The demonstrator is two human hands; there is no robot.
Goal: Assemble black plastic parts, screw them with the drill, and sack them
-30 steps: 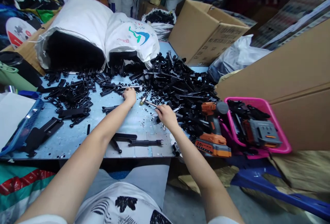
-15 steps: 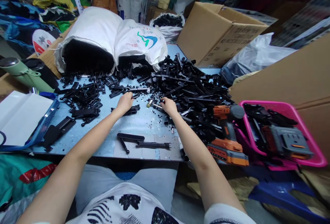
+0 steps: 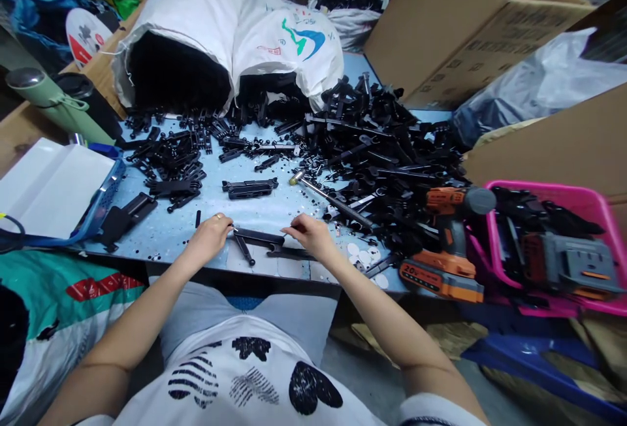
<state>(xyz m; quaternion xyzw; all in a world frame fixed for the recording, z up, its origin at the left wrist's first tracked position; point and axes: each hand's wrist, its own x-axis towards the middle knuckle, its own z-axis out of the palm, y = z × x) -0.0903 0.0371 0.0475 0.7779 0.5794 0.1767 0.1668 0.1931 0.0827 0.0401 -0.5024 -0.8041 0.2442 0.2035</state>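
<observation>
Bar (image 3: 258,237), one, black: on the surface (image 3: 259,213), near its front edge, between the two hands.

Left hand (image 3: 209,238): fingers drawn together at the bar's left end; firm grip or mere touch, cannot tell.

Right hand (image 3: 314,238): thumb and fingers nearly closed at the right end; hold, if any, unclear.

Risks, judged: a bar taken only by its tips may roll or slip; an outward knock could send it off the front edge; the right hand may nudge the wrench (image 3: 289,253) lying just below.

Orientation: long axis left to right, roughly along the front edge, right end slightly nearer the person. Short arm (image 3: 244,251): slants from near the left end toward that edge.
</observation>
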